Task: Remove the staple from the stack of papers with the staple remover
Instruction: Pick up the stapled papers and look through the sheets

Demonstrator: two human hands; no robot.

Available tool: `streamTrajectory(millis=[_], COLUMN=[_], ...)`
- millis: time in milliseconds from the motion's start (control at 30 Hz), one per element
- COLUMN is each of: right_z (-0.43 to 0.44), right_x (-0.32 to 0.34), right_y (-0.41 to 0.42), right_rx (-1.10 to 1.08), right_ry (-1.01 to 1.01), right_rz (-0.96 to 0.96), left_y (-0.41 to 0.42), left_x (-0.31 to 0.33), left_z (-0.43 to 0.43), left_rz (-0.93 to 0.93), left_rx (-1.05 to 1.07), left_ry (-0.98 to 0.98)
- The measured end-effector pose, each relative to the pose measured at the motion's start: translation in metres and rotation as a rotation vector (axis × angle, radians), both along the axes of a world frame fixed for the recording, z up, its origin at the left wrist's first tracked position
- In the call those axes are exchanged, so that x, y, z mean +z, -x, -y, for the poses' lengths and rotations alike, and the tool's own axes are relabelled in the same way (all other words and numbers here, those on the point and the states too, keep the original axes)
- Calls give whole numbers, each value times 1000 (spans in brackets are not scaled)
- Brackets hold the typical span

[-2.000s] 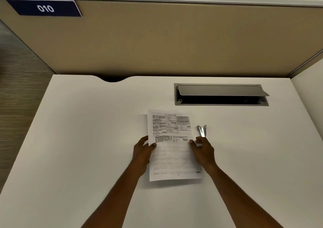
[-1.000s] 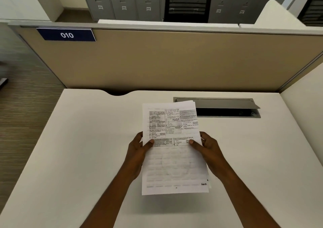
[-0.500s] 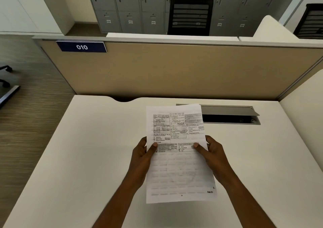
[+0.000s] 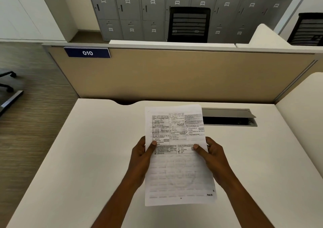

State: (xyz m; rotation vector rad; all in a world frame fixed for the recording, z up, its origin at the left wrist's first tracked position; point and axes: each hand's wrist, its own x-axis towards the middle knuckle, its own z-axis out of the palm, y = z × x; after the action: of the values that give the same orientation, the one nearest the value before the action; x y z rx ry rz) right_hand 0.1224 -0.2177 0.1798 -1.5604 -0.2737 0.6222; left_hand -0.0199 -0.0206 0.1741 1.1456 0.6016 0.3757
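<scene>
Paper stack pinched between left hand and right hand.

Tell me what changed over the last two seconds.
The left hand and right hand lifted the stack of papers off the desk, toward the camera. The staple remover that lay beside it is no longer in view. Unchanged: each hand holds its side edge of the stack; the desk hatch stays open.

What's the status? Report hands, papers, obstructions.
Left hand and right hand both grip stack of papers, off the desk. Staple remover not in view. No obstruction seen.
</scene>
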Motion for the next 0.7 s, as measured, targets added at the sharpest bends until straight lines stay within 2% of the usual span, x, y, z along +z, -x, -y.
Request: streamTrajectory(millis=[500,700], right_z=[5,10], right_x=[13,19], right_y=[10,14], right_rx=[0,15], right_ry=[-33,-74], right_rz=[8,2], left_y=[4,-20], left_x=[21,50], left_z=[-3,-25], left_rz=[20,-25], left_rx=[4,181], left_ry=[19,-42])
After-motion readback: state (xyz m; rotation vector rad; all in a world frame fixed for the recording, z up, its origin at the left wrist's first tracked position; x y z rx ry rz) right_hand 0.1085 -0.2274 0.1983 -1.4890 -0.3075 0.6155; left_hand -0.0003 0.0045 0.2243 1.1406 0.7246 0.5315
